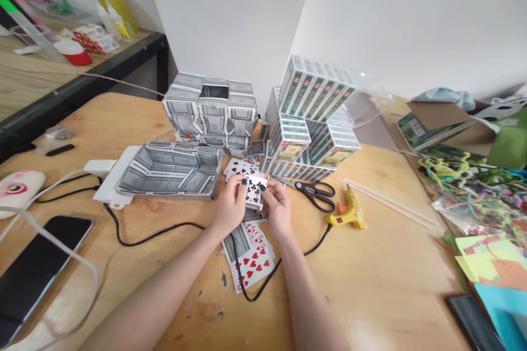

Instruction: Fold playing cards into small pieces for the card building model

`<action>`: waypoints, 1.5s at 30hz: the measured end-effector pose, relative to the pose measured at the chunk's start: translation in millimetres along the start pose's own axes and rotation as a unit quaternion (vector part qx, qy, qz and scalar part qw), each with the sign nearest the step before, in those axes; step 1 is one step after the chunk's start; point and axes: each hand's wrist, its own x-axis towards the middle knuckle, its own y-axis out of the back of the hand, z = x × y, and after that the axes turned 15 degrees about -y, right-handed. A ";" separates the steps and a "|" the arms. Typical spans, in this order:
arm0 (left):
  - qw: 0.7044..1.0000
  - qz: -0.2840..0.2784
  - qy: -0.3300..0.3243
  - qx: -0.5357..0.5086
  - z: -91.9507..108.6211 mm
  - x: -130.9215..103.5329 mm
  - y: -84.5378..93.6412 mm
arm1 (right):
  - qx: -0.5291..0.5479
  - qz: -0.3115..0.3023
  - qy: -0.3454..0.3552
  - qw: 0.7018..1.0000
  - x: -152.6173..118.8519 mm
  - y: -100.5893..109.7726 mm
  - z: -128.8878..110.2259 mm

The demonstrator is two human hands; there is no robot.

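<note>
Between my two hands is a playing card (253, 189) with black clubs, its lower edge looking bent. My left hand (233, 200) pinches its left side with the thumb on top. At the right side, my right hand (276, 205) grips it, thumb on the face and fingers behind. Loose club cards (239, 166) lie just beyond my hands. Nearer to me are heart cards (253, 263), crossed by a black cable. Behind on the left sit an open tray made of cards (173, 173) and a taller structure made of cards (214, 109).
Stacked card boxes (304, 98) stand at the back. Black scissors (315, 192), a yellow glue gun (349, 211) and glue sticks (387, 203) lie to the right. A white power strip (115, 184) and a phone (41, 269) are on the left. Coloured paper (494, 263) lies far right.
</note>
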 end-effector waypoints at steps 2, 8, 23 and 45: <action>0.999 0.000 0.015 -0.033 1.0 -1.4 0.3 | 0.006 -0.024 -0.028 0.999 -1.6 -3.2 0.2; 0.995 0.006 0.021 -0.094 1.3 -3.7 -0.2 | 0.014 -0.048 -0.051 0.997 -3.2 -7.0 0.9; 0.990 0.001 0.057 -0.130 -0.5 -0.9 -1.0 | 0.018 -0.047 -0.030 0.998 -0.1 -2.7 4.4; 0.972 -0.004 0.083 -0.221 1.8 -2.7 -3.2 | 0.040 -0.069 -0.046 0.996 0.4 -1.8 1.6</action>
